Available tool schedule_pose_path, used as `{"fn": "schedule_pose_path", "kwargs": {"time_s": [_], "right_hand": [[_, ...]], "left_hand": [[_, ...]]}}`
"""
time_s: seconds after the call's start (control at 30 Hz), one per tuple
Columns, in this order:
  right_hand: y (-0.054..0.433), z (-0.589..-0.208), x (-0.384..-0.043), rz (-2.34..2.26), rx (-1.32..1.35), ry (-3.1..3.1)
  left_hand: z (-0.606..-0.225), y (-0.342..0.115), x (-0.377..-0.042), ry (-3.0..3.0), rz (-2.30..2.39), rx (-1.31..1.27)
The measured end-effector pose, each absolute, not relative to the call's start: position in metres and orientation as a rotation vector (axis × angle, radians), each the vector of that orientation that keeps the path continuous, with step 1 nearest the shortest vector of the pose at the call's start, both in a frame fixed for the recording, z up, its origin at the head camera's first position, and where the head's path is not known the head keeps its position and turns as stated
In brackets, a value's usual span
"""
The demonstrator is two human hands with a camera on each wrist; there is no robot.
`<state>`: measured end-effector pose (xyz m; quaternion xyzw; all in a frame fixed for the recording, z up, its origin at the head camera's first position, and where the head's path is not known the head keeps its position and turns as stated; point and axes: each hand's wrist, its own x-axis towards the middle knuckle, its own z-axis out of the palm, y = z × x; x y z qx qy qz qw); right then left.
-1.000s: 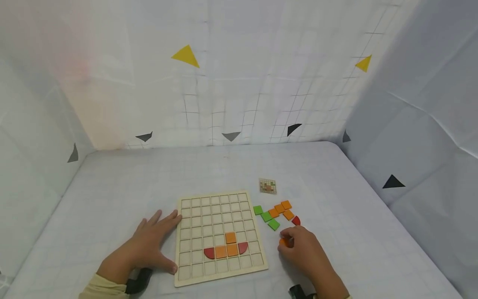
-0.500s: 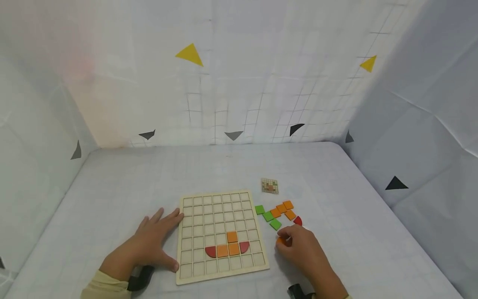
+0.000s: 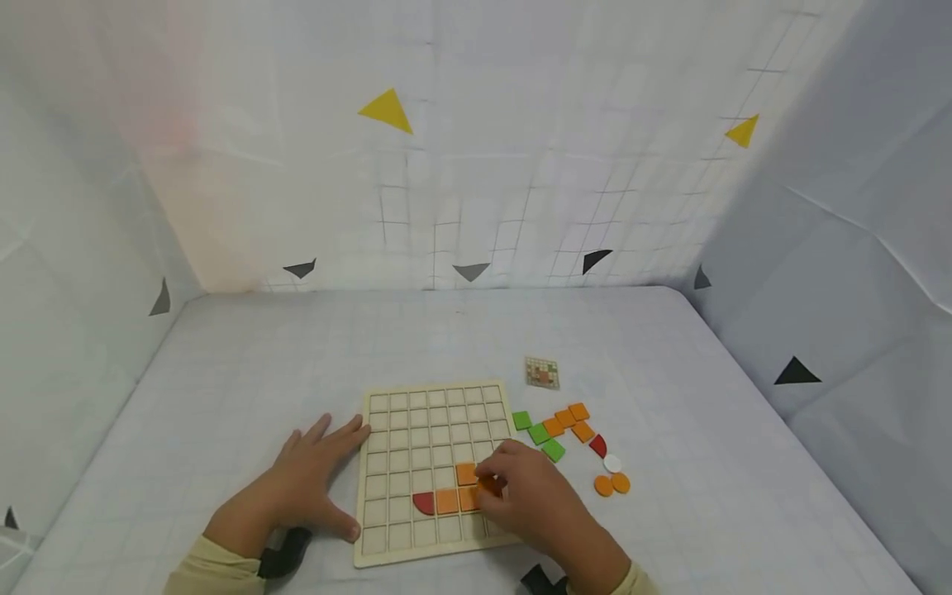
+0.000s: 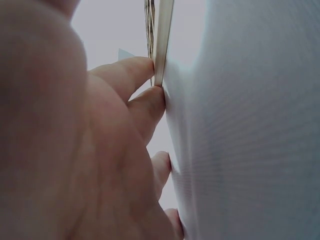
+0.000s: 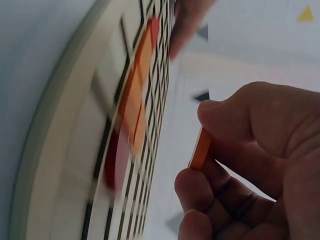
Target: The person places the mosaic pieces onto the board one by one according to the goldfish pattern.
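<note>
My left hand point(image 3: 308, 475) lies spread on the table, its thumb and forefinger touching the left edge of a wooden grid board point(image 3: 399, 460). In the left wrist view, two of its fingertips point(image 4: 142, 65) meet the board's side. Over the board's lower right, my right hand point(image 3: 535, 500) pinches a small orange tile point(image 5: 201, 150) between thumb and finger, above the surface. Orange square tiles point(image 3: 447, 501) and a red quarter-round tile point(image 3: 423, 502) sit in cells. Another red tile point(image 5: 117, 157) shows in the right wrist view; the hand hides it from the head camera.
Right of the board lie green squares point(image 3: 539, 434), orange squares point(image 3: 583, 432), a red quarter-round piece point(image 3: 598, 446), a white disc point(image 3: 612, 463) and two orange discs point(image 3: 603, 486). A small patterned card point(image 3: 542, 373) lies behind them. White sheeting point(image 3: 476, 165) encloses the table.
My right hand has moved left from the loose pieces to above the board, carrying the orange tile. The white and orange discs have come into view. My left hand stays at the board's edge.
</note>
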<state>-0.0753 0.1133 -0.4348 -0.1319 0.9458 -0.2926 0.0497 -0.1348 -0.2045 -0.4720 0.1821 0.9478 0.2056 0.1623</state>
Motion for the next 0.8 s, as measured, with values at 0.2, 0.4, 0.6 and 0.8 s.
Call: {"fn": "schedule_pose_path", "kwargs": {"time_s": [0.2, 0.4, 0.6, 0.8], "right_hand": [[0.077, -0.439, -0.078, -0.853, -0.684, 2.824], [0.056, -0.441, -0.081, -0.842, -0.854, 2.791], [0.046, -0.447, -0.085, -0.923, -0.892, 2.746], [0.032, -0.454, -0.088, -0.863, -0.991, 2.75]], "left_hand": [[-0.473, -0.206, -0.134, 2.706, 0.596, 0.513], [-0.476, -0.207, -0.137, 2.718, 0.575, 0.524], [-0.474, -0.207, -0.138, 2.709, 0.575, 0.532], [-0.472, -0.207, -0.135, 2.71, 0.58, 0.534]]}}
